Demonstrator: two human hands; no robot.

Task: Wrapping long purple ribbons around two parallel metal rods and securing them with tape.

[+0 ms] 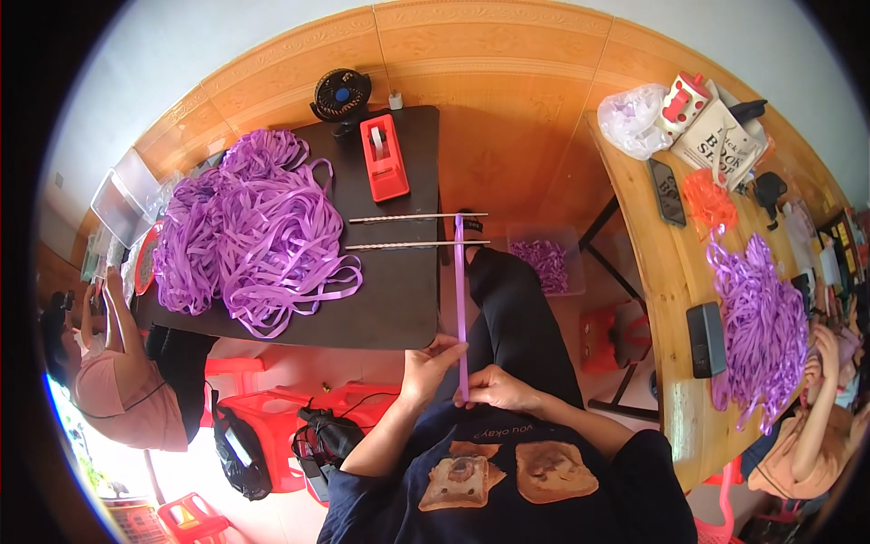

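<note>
A purple ribbon (460,299) runs taut from two thin rods toward my body. The farther rod (399,218) and the nearer rod (390,246) jut out past the right edge of the dark table (399,308). At the far end, the ribbon meets both rods; how it is fastened there is too small to tell. My left hand (430,369) pinches the ribbon from the left, in front of my lap. Lower down, my right hand (503,390) has its fingers closed on the ribbon near its lower end.
A big heap of purple ribbon (263,227) covers the dark table's left part, near a red tape dispenser (384,163) and a black fan (343,95). A clear bin (544,263) of purple pieces stands below. On the right, a wooden table (671,363) holds more ribbon. People sit on both sides.
</note>
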